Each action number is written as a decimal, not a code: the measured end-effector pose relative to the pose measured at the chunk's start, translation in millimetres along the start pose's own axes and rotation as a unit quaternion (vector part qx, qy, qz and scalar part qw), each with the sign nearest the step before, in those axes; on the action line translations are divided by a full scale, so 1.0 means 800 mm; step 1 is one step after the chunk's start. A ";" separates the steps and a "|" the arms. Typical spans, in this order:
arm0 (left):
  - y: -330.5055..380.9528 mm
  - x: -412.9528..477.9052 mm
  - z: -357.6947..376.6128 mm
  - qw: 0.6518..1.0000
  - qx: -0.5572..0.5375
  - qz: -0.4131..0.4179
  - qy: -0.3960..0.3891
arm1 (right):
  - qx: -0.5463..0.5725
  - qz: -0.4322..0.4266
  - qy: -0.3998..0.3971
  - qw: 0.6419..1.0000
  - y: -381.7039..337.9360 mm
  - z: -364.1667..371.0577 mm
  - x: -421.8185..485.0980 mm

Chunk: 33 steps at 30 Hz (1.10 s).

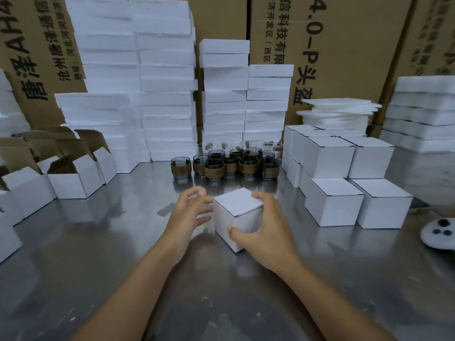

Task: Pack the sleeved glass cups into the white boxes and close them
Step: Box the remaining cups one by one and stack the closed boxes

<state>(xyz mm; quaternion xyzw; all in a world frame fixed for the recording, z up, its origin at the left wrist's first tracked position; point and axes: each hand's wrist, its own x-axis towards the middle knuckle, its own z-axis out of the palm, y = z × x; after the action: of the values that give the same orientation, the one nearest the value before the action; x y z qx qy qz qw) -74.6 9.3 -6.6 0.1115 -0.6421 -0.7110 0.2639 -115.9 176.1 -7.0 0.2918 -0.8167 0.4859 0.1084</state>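
A person's right hand (268, 230) has its grip clamped on a closed white box (242, 219) at the middle of a steel worktop (123, 267). The thumb presses the near face and the fingers curl over the top's far right corner. The left hand (190, 212) is just beside the box's left face, its grip apart with the fingers spread and loosely bent. Whether the fingertips touch the cardboard cannot be told.

Just beyond the box stands a cluster of sleeved glass cups (214, 168), dark glass with brown bands, and one cup sits a little apart at the left.

Brown cartons (344, 57) wall off the far side. The right-hand one reads "4.0-P" above Chinese characters, and beside that run columns including "科技有限" and "开发区(西区". The left carton's print is turned at an angle, with "沧州" legible.

In front of the cartons rise tall stacks of white foam slabs (162, 94), and a low pile of thin foam sheets (339, 112) lies farther right.

Open boxes (73, 178) with raised brown flaps crowd the left of the worktop. Closed boxes (332, 200) are stacked two high at the right, near the gripped box.

A white rounded object (440, 232) with three dark dots lies at the right edge.
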 end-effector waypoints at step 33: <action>0.000 -0.009 0.000 0.998 0.013 0.031 -0.057 | -0.098 0.084 0.244 0.961 0.107 -0.239 0.067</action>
<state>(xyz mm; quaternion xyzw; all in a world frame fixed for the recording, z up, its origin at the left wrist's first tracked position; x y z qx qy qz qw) -68.6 12.6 -7.7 0.0547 -0.6687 -0.6991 0.2471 -229.1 350.6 51.8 0.0831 -0.8305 0.4675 0.2912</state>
